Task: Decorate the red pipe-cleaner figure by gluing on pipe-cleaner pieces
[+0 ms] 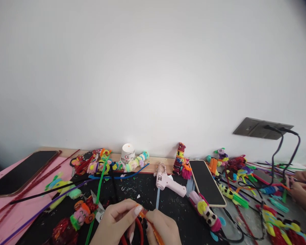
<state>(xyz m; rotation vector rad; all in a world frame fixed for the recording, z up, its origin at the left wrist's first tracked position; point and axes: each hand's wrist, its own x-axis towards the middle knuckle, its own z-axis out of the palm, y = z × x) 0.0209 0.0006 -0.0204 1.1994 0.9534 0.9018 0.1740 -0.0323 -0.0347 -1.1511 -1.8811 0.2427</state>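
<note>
At the front edge of the black work mat, my left hand (118, 219) is closed, thumb and fingers pinched at the end of an orange pipe cleaner (157, 236). My right hand (164, 224) is closed on the same pipe cleaner, which runs down under its fingers. A red curved loop (140, 231) shows between the hands; what it belongs to is hidden. Just beyond them lies a pale pink glue gun (170, 183) with a clear glue stick (158, 199) poking out of its back. Left of my left hand is a metal blade (94, 197), partly covered.
Pipe-cleaner dolls (80, 212) lie left and right. A green pipe cleaner (98, 194) crosses the mat. Phones rest at left (22, 173) and right (207, 183). A paper cup (128, 153) stands by the wall. Black cords hang from an outlet (262, 128). Another person's hands (304, 190) are far right.
</note>
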